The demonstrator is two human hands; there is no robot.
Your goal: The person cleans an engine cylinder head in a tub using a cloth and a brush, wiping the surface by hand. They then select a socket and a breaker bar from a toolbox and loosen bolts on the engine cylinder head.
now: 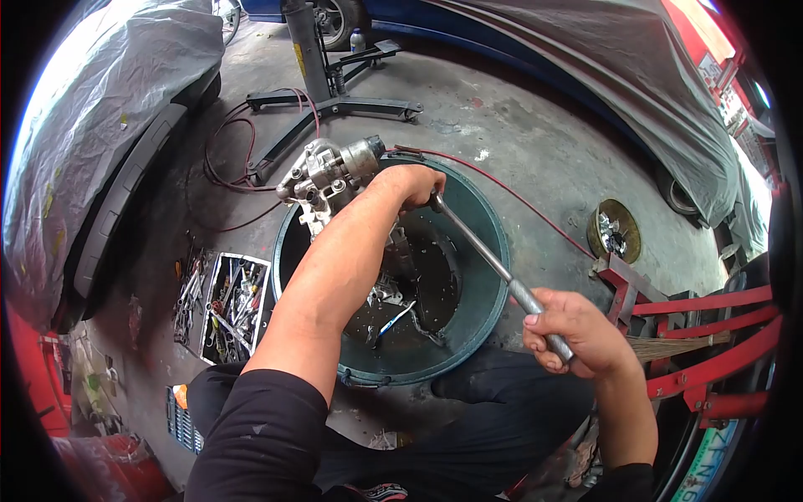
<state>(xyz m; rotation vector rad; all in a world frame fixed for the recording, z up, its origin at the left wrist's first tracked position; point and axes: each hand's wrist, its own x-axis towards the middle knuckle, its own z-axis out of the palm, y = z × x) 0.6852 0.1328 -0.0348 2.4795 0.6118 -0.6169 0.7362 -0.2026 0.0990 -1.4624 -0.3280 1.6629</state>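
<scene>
My left hand (412,184) is closed around the head end of a long metal ratchet wrench (475,240), beside a metal engine part (335,171). The wrench slants down to the right, where my right hand (577,329) wraps round its knurled handle. The engine part stands at the left rim of a large green tub (493,289); my left forearm hides some of it. Dark liquid lies in the tub, with a blue and white brush (396,319) and metal pieces in it. What the wrench head engages is hidden by my fingers.
A tray of tools (235,308) lies left of the tub, with loose wrenches beside it. A round pan (615,232) of metal parts is at the right. A red hose (510,192) crosses the floor. Behind stand a black stand (330,105) and covered vehicles; red metal bars are at right.
</scene>
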